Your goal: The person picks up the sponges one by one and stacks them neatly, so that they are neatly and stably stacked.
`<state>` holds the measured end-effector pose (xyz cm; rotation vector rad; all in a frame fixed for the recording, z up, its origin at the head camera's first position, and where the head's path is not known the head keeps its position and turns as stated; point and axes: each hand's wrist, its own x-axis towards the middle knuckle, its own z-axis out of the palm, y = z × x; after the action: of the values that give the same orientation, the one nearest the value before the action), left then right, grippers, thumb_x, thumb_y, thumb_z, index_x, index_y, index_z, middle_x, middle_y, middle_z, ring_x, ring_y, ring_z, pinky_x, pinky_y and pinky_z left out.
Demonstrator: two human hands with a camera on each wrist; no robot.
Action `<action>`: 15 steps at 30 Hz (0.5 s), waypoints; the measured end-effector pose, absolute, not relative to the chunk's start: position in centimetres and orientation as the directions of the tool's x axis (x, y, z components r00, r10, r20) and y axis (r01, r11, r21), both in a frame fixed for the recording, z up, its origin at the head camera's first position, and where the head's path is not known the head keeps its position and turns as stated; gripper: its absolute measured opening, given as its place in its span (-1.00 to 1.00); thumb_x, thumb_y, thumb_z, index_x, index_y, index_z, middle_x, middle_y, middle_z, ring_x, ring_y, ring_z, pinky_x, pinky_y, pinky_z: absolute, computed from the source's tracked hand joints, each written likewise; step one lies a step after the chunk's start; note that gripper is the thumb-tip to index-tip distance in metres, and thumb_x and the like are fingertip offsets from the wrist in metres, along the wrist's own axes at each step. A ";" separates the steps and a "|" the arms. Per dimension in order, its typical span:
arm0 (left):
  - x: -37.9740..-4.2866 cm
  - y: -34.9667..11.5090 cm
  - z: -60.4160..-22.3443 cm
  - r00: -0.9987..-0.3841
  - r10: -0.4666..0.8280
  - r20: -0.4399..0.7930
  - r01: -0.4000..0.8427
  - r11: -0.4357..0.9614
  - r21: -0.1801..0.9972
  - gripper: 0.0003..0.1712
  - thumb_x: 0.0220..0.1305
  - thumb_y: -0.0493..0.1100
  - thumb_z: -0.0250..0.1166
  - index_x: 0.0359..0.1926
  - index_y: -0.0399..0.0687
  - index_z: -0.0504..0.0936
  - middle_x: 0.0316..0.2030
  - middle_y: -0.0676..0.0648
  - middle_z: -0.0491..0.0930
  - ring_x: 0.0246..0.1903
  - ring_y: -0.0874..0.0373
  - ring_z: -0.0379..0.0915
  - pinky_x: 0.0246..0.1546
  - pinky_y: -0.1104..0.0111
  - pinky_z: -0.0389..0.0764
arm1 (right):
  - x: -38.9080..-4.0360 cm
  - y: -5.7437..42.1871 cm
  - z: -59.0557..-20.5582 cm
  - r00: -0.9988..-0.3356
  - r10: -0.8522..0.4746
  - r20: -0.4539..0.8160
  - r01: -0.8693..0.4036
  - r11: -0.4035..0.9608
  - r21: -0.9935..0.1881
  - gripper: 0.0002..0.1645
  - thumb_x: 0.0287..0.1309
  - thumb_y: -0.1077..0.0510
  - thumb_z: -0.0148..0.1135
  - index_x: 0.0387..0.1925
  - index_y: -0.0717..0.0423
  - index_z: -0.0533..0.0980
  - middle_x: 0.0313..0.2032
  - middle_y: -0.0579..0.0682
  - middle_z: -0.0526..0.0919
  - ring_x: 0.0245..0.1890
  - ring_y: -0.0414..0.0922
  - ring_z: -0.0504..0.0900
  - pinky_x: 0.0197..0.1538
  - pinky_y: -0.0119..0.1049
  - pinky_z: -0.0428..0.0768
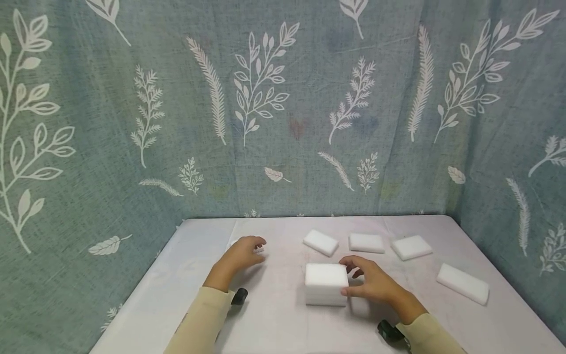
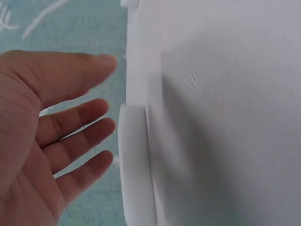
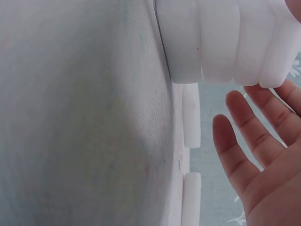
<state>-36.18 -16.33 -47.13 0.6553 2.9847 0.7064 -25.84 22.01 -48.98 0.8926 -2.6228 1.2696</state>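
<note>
On the surface (image 1: 269, 327), the stack (image 1: 326, 284) could tip if the right hand (image 1: 370, 281), half-bent and touching its right side (I can't tell if it grips), pushes hard, with the loose, empty left hand (image 1: 240, 254) well apart.

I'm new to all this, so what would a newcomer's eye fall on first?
Probably the white stack near the middle of the table, with the right hand at its right side. Behind the table hangs a leafy cloth, and loose blocks lie beyond the stack and to its right.
</note>
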 end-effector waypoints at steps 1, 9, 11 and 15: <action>-36.4 -16.5 -47.1 -0.916 0.390 0.091 0.389 0.816 0.428 -0.51 0.13 -0.22 0.40 0.12 -0.19 0.59 -0.06 -0.14 0.62 -0.04 -0.04 0.52 0.00 0.06 0.52 | -25.8 22.0 -49.0 -0.824 -0.463 0.327 -0.544 0.480 -0.688 -0.26 -0.08 -0.11 0.54 0.10 0.09 0.46 -0.11 -0.19 0.56 -0.10 -0.04 0.55 -0.05 -0.13 0.60; -37.6 -18.3 -47.5 -0.937 0.328 0.123 0.349 0.842 0.411 -0.47 0.10 -0.19 0.45 0.13 -0.15 0.59 0.00 -0.12 0.59 0.05 -0.07 0.49 0.08 0.04 0.48 | -26.0 22.1 -49.3 -0.806 -0.467 0.363 -0.568 0.442 -0.694 -0.28 -0.07 -0.08 0.54 0.08 0.14 0.47 -0.10 -0.14 0.56 -0.10 -0.02 0.55 -0.06 -0.08 0.60; -37.9 -18.7 -47.6 -0.941 0.313 0.130 0.339 0.850 0.404 -0.45 0.08 -0.20 0.46 0.13 -0.15 0.58 0.02 -0.13 0.58 0.08 -0.09 0.47 0.11 0.03 0.46 | -26.1 22.1 -49.4 -0.802 -0.470 0.370 -0.576 0.441 -0.688 -0.29 -0.05 -0.07 0.53 0.09 0.14 0.47 -0.09 -0.14 0.56 -0.11 -0.03 0.55 -0.06 -0.08 0.60; -38.6 -19.4 -47.9 -0.946 0.292 0.138 0.323 0.865 0.384 -0.40 0.07 -0.18 0.48 0.16 -0.16 0.55 0.04 -0.15 0.56 0.07 -0.09 0.46 0.11 0.03 0.45 | -26.0 22.2 -49.3 -0.795 -0.466 0.389 -0.591 0.453 -0.667 -0.30 -0.02 -0.06 0.51 0.09 0.16 0.47 -0.09 -0.15 0.56 -0.11 -0.07 0.56 -0.07 -0.11 0.60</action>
<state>-38.65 -19.43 -47.89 0.5133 3.1058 0.6612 -26.02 22.15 -49.28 0.9339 -2.5473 1.2614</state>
